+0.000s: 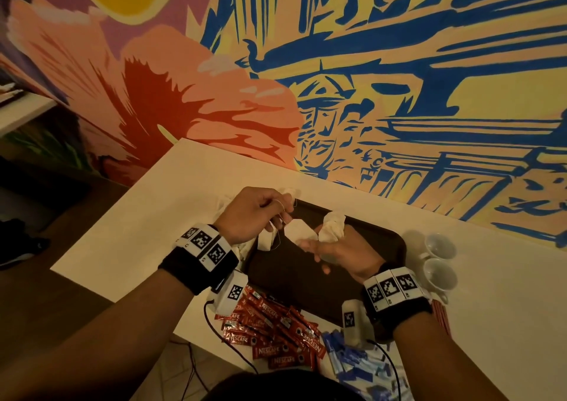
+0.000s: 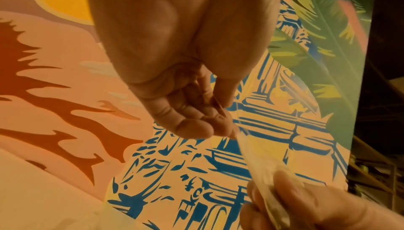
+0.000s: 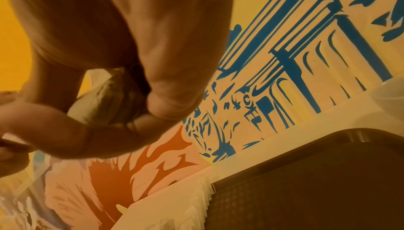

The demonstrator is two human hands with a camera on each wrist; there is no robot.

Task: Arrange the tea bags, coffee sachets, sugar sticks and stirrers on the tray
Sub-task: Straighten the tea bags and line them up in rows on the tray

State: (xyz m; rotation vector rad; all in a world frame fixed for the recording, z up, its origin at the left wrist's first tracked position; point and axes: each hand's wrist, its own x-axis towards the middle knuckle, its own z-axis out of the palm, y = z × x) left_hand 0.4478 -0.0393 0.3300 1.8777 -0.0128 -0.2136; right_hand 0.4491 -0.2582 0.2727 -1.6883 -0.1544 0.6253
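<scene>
Coffee sachets (image 1: 276,330) nearest — both hands pinch tea bags (image 1: 299,232).

Left hand (image 1: 254,213) raised — fingers pinching; right hand (image 1: 340,250) in curled grip.

Tea bags (image 1: 332,226): thin white paper, soft and crumpled, with fine thread (image 1: 281,213); tray (image 1: 380,241): dark brown plastic, rim smooth with slight sheen, floor matt with a fine grid texture; bench (image 1: 147,216): smooth, matt white; sachets (image 1: 276,336): glossy red foil, creased; sugar sticks (image 1: 352,360): blue and white paper; cups (image 1: 438,247): glazed white ceramic, glossy; wall (image 1: 399,78): flat matt paint; wristbands (image 1: 196,265): black cloth, with matt printed white markers.
</scene>
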